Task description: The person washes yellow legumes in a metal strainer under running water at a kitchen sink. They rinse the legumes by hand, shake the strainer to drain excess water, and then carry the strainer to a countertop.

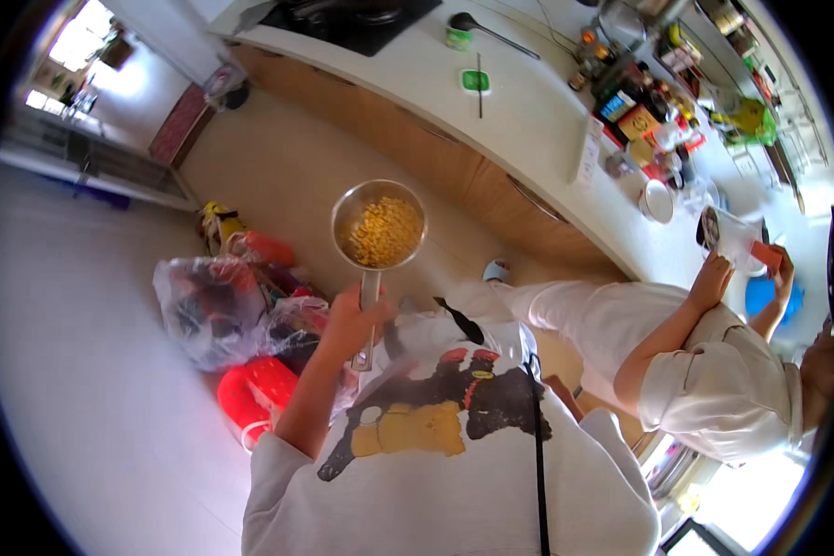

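In front of my shirt, my left hand point(358, 318) grips the handle of a stainless steel saucepan point(370, 281). Small yellow pieces that look like corn kernels point(387, 233) cover much of the pan's bottom, heaped toward one side. The pan hangs over the floor, apart from the counter. My right hand is out of view; part of that forearm point(563, 397) shows low beside my shirt.
The white counter point(528, 139) holds a cooktop point(368, 31), a black ladle point(493, 35), a chopstick-like stick, bottles and a white bowl point(657, 201). Another person point(709, 375) stands at the counter on the right. Plastic bags point(212, 309) and a red item lie on the floor.
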Demonstrator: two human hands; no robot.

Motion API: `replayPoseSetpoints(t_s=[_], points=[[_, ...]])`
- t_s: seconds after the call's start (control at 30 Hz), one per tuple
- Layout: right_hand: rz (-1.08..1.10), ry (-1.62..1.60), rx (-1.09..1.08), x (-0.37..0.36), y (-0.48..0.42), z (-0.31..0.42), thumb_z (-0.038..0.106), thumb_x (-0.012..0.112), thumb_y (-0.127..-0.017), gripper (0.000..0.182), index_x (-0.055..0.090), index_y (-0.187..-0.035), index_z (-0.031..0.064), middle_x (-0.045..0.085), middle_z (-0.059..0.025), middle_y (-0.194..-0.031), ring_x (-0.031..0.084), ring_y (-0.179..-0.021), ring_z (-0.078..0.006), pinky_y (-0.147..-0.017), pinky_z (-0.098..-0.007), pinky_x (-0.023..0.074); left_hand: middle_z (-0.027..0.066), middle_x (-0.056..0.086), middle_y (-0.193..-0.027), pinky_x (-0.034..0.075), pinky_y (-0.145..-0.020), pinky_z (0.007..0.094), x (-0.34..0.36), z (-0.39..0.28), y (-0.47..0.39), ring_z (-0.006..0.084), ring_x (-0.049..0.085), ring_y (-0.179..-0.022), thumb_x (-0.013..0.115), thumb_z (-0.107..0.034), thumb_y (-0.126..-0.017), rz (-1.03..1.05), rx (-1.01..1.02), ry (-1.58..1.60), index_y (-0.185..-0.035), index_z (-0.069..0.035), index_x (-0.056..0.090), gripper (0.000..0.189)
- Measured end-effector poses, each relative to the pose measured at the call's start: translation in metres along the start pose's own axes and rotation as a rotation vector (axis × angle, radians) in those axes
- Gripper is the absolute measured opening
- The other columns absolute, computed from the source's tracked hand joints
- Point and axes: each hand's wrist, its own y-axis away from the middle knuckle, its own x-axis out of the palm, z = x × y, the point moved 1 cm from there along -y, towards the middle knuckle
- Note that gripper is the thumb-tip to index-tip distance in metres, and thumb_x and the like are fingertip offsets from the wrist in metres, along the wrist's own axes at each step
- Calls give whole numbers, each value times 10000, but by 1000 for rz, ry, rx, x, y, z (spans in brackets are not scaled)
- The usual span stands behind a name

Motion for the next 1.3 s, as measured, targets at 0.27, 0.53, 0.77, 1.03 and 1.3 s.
replayPoseSetpoints(t_s=[0.27,0.53,0.77,1.03,1.3], points=[[-33,-481,485,61,-5,-76,159,683,-799,140,639,-716,56,545,-84,-566,516,-419,-219,-375,-401,355,5,539,-648,438,-454,237,-23,-18,-110,68,509,-491,666,-190,-885,146,24,-156,-1004,-28,563,226],[-208,-311,211,-38,-113,51,248,591,-850,238,648,-764,34,658,-142,-690,644,-641,-260,-600,-427,496,3,556,-682,452,-532,262,-17,-101,-238,85,532,-575,662,-217,-896,492,156,-597,-999,-27,569,235],[-337,-70,-159,-192,-160,194,201,578,-873,211,640,-810,9,645,-161,-689,649,-638,-270,-577,-383,491,32,572,-683,454,-536,297,66,-160,-355,119,549,-568,616,-408,-925,710,128,-480,-985,-36,555,382],[-556,-331,313,-166,-72,197,210,532,-903,222,639,-867,19,671,-159,-749,662,-684,-295,-649,-412,513,10,545,-643,451,-498,279,140,-144,-461,100,527,-534,614,-357,-942,877,224,-529,-927,-41,536,326],[-424,-543,811,-42,6,254,284,533,-867,314,667,-956,15,662,-230,-1026,638,-955,-406,-834,-493,513,2,515,-612,428,-469,272,147,-133,-535,100,504,-494,583,-333,-964,1052,231,-581,-956,-51,520,290]])
